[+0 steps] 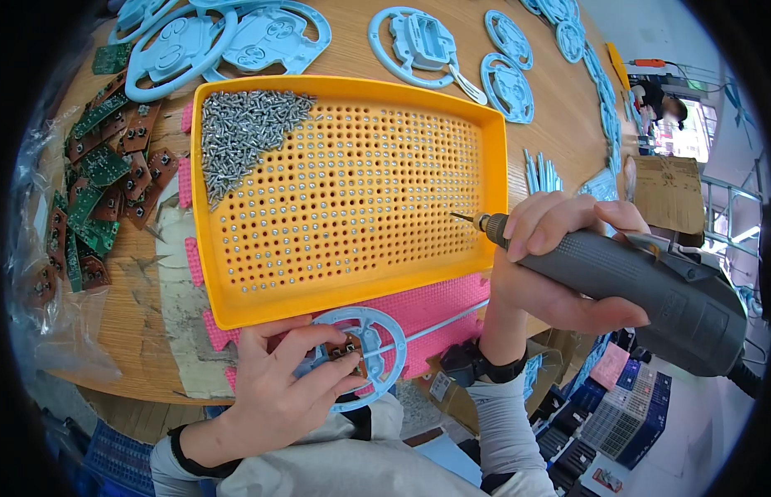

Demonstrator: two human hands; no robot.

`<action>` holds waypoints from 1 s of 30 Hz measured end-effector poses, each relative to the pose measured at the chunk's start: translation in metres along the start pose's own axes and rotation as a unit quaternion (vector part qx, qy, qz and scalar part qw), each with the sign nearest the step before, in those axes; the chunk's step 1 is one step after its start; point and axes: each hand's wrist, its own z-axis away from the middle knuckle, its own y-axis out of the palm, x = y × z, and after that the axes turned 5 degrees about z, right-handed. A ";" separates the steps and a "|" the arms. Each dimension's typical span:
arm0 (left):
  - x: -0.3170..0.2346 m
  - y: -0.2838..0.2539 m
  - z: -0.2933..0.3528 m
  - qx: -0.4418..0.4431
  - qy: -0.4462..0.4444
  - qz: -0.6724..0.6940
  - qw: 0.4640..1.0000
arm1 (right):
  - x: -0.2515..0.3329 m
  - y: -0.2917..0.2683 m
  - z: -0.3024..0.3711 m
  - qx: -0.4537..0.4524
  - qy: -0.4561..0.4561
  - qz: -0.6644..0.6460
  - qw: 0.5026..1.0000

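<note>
Here, 1 blue wheel (pixel 370 348): light, stiff plastic, thin spokes likely fragile; left hand (pixel 277 373) pinches its hub against the table edge. Right hand (pixel 559 257) clasps driver (pixel 634 282), bit over tray (pixel 236 311).

A matt grey plastic electric screwdriver (pixel 642 286) with a ribbed grip and thin metal bit sits at right. The perforated orange plastic tray (pixel 349 291) looks smooth; shiny metal screws (pixel 243 128) heap in its upper left. The round pale-blue plastic part (pixel 384 344) is glossy, the pink mat (pixel 439 311) nubbly, the wooden tabletop (pixel 141 286) grainy and worn.
</note>
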 end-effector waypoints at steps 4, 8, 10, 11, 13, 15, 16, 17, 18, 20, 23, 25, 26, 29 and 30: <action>-0.001 0.001 -0.001 0.001 0.005 0.004 1.000 | -0.003 -0.002 0.001 0.010 0.002 -0.015 1.000; -0.001 -0.002 -0.001 0.000 0.009 0.007 1.000 | 0.007 0.002 0.000 -0.022 0.023 -0.009 0.999; -0.002 -0.002 -0.002 -0.004 0.015 0.015 1.000 | 0.024 0.001 -0.006 -0.035 0.023 0.006 0.999; -0.001 -0.002 -0.001 -0.006 0.014 0.015 1.000 | 0.033 0.003 -0.007 -0.024 0.023 -0.006 0.999; 0.000 -0.002 -0.001 -0.005 0.022 0.018 1.000 | 0.055 0.005 -0.009 0.017 0.024 -0.036 0.999; 0.003 0.000 0.001 -0.003 0.019 0.028 0.999 | 0.082 0.014 -0.003 0.066 0.061 -0.027 0.996; 0.004 -0.001 0.003 -0.003 0.014 0.030 0.999 | 0.092 0.019 0.007 0.078 0.078 -0.045 0.993; 0.004 -0.002 0.001 -0.005 0.027 0.028 0.999 | 0.106 0.023 0.012 0.091 0.093 -0.055 0.990; 0.003 -0.002 0.001 -0.004 0.029 0.029 0.999 | 0.117 0.027 0.020 0.090 0.107 -0.080 0.987; 0.002 -0.002 0.001 -0.003 0.030 0.027 0.999 | 0.124 0.029 0.027 0.167 0.123 -0.133 0.969; 0.004 -0.002 0.004 -0.008 0.030 0.022 0.999 | 0.122 0.051 0.047 0.159 0.103 -0.144 0.971; 0.003 -0.001 0.005 -0.012 0.018 0.023 0.999 | 0.130 0.030 0.054 0.275 0.150 -0.106 0.944; 0.002 0.001 0.005 -0.013 0.012 0.024 1.000 | 0.130 0.028 0.054 0.283 0.155 -0.114 0.940; 0.003 0.002 0.004 -0.017 0.021 0.026 0.999 | 0.126 0.026 0.050 0.316 0.169 -0.123 0.925; 0.003 0.002 0.004 -0.017 0.021 0.023 0.999 | 0.126 0.025 0.045 0.334 0.172 -0.116 0.919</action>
